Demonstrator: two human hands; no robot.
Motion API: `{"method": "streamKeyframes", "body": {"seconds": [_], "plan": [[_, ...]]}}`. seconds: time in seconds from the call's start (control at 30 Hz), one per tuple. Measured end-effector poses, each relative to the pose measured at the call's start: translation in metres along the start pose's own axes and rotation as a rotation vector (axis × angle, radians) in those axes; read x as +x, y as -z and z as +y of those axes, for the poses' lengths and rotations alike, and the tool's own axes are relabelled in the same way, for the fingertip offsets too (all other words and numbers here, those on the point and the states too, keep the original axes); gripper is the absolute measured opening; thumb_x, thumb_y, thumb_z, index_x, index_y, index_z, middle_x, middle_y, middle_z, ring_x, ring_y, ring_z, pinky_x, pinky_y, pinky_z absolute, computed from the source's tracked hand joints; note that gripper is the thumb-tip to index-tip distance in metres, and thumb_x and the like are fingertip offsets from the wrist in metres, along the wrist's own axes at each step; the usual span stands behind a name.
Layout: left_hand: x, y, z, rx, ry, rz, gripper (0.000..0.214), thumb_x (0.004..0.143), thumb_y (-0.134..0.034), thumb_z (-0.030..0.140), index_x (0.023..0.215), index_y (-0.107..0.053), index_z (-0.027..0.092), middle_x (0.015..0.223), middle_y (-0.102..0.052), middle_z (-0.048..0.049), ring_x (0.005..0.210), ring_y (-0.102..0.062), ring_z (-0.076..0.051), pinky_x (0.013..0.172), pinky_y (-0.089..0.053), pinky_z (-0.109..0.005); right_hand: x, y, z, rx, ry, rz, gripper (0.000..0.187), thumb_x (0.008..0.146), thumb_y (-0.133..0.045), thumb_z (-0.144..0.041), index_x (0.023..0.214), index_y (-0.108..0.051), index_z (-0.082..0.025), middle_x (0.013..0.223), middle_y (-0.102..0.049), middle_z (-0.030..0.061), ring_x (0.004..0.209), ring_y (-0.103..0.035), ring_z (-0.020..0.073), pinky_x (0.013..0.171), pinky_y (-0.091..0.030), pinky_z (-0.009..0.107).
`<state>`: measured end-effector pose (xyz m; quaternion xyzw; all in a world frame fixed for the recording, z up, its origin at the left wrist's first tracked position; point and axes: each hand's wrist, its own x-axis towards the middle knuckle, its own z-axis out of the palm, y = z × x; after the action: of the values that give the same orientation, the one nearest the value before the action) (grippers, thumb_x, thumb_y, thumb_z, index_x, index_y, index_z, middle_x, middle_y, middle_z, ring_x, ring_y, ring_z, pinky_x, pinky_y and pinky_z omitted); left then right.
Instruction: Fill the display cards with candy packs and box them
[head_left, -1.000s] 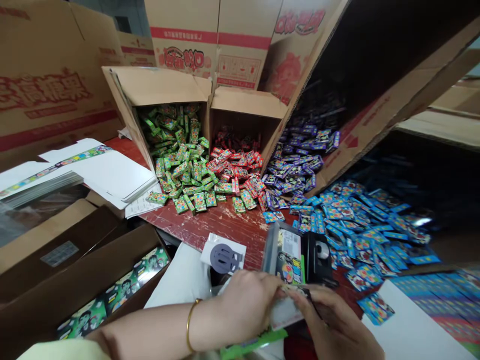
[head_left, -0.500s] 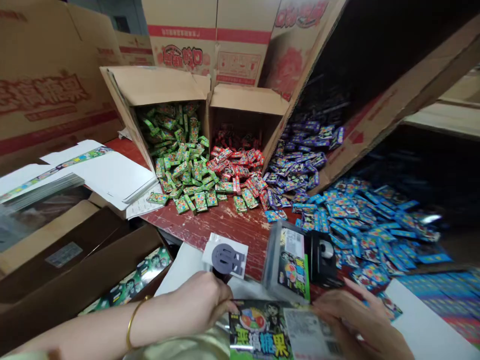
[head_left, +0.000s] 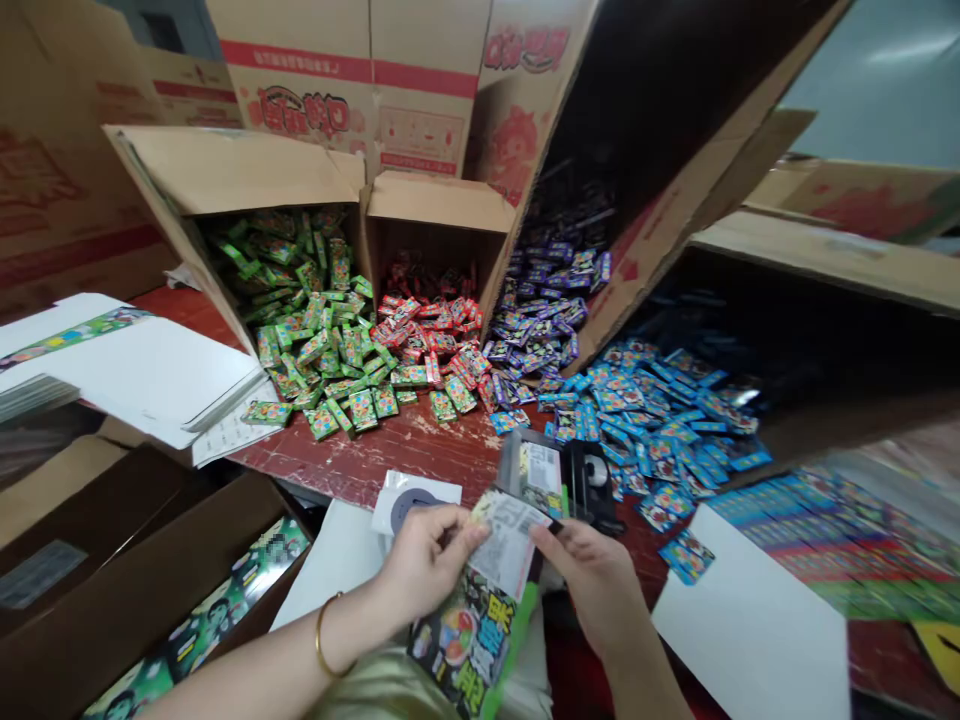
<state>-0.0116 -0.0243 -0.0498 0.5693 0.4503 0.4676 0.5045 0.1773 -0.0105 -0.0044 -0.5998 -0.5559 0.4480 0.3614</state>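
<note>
- A flat printed carton (head_left: 469,625) is being held up over the near edge of the table (head_left: 352,460), tilted, with its white label panel (head_left: 510,545) uppermost.
- Its upper left edge is being pinched by the left hand (head_left: 424,560), with thumb and fingers closed on the card.
- The upper right corner is being grasped by the right hand (head_left: 592,580), with the fingertips closed on it too.
- The card looks thin. It is probably best handled by its edges and creases, with both grips level, so that the printed face is not being buckled.
- Just beyond the hands, a clear case (head_left: 534,472) and a black tape dispenser (head_left: 596,482) are being left untouched.
- Farther off, green packets (head_left: 322,340), red packets (head_left: 431,335), purple packets (head_left: 540,320) and blue packets (head_left: 660,420) are being spilled onto the table from tipped cardboard boxes (head_left: 232,170).
</note>
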Motion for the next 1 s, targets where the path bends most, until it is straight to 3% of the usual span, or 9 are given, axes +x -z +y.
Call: {"method": "streamKeyframes", "body": {"seconds": [0.17,0.3,0.4,0.47,0.53,0.63,0.77,0.87,1.0], "plan": [[0.026,-0.009,0.0,-0.145,0.132,0.044,0.042,0.076,-0.06,0.051,0.064,-0.054,0.011,0.06,-0.048,-0.0005,0.056,-0.04,-0.01,0.052,-0.033,-0.02,0.001,-0.018,0.002,-0.025,0.0,0.15,0.04,0.062,-0.07,-0.052,0.057,-0.058,-0.014,0.055,-0.059,0.0033,0.051,-0.052,0.0136,0.048,-0.043,0.023],[0.037,-0.001,0.009,-0.177,0.178,0.072,0.048,0.071,-0.059,0.058,0.063,-0.053,0.011,0.058,-0.045,0.0002,0.053,-0.034,-0.009,0.048,-0.028,-0.02,-0.028,-0.055,0.037,0.115,-0.103,-0.022,0.049,0.057,-0.072,-0.06,0.052,-0.052,-0.015,0.048,-0.055,0.0036,0.043,-0.049,0.0133,0.043,-0.041,0.024],[0.034,0.008,0.014,-0.164,0.167,0.095,0.047,0.07,-0.06,0.056,0.059,-0.052,0.012,0.055,-0.042,0.0009,0.051,-0.032,-0.008,0.047,-0.027,-0.02,-0.05,-0.082,0.069,0.229,-0.176,-0.14,0.051,0.061,-0.069,-0.063,0.06,-0.055,-0.014,0.054,-0.06,0.0071,0.049,-0.057,0.0177,0.051,-0.048,0.028],[0.026,0.011,0.013,-0.111,0.139,0.139,0.045,0.072,-0.061,0.054,0.056,-0.049,0.013,0.054,-0.042,0.0012,0.051,-0.035,-0.009,0.048,-0.029,-0.02,-0.052,-0.092,0.08,0.274,-0.152,-0.062,0.055,0.064,-0.066,-0.065,0.077,-0.06,-0.013,0.064,-0.065,0.0104,0.061,-0.063,0.0223,0.061,-0.052,0.032],[0.016,0.009,0.008,-0.026,0.098,0.188,0.042,0.074,-0.06,0.051,0.059,-0.05,0.014,0.055,-0.045,0.0005,0.054,-0.041,-0.011,0.051,-0.034,-0.02,-0.046,-0.097,0.078,0.254,-0.067,0.128,0.064,0.069,-0.061,-0.066,0.101,-0.059,-0.011,0.087,-0.068,0.0158,0.082,-0.066,0.0265,0.077,-0.052,0.036],[0.0,-0.004,-0.003,0.072,0.046,0.222,0.035,0.083,-0.052,0.05,0.08,-0.056,0.015,0.069,-0.056,-0.0034,0.067,-0.054,-0.017,0.063,-0.044,-0.025,-0.032,-0.103,0.06,0.137,0.052,0.36,0.066,0.082,-0.047,-0.063,0.122,-0.051,-0.012,0.12,-0.059,0.0168,0.113,-0.056,0.0256,0.097,-0.042,0.035],[-0.009,-0.014,-0.003,0.119,0.072,0.413,0.043,0.087,-0.039,0.057,0.1,-0.05,0.017,0.099,-0.06,-0.0107,0.096,-0.056,-0.022,0.085,-0.044,-0.031,-0.023,-0.117,0.049,0.21,0.072,0.269,0.052,0.089,-0.039,-0.058,0.115,-0.059,-0.016,0.114,-0.064,0.0101,0.11,-0.058,0.0217,0.091,-0.045,0.026],[-0.006,0.002,-0.001,0.064,0.178,0.378,0.054,0.084,-0.033,0.067,0.096,-0.053,0.019,0.107,-0.06,-0.0115,0.105,-0.054,-0.023,0.088,-0.045,-0.029,-0.009,-0.114,0.061,0.295,0.104,0.168,0.049,0.09,-0.038,-0.055,0.112,-0.06,-0.017,0.114,-0.064,0.0091,0.105,-0.061,0.0214,0.087,-0.048,0.026],[0.005,0.05,-0.018,-0.036,0.395,0.315,0.076,0.06,-0.049,0.083,0.097,-0.058,0.017,0.117,-0.059,-0.011,0.115,-0.05,-0.027,0.095,-0.044,-0.029,0.056,-0.064,0.073,-0.033,0.165,0.201,0.052,0.086,-0.047,-0.053,0.124,-0.052,-0.018,0.113,-0.063,0.0104,0.105,-0.059,0.0226,0.087,-0.048,0.031]]}}
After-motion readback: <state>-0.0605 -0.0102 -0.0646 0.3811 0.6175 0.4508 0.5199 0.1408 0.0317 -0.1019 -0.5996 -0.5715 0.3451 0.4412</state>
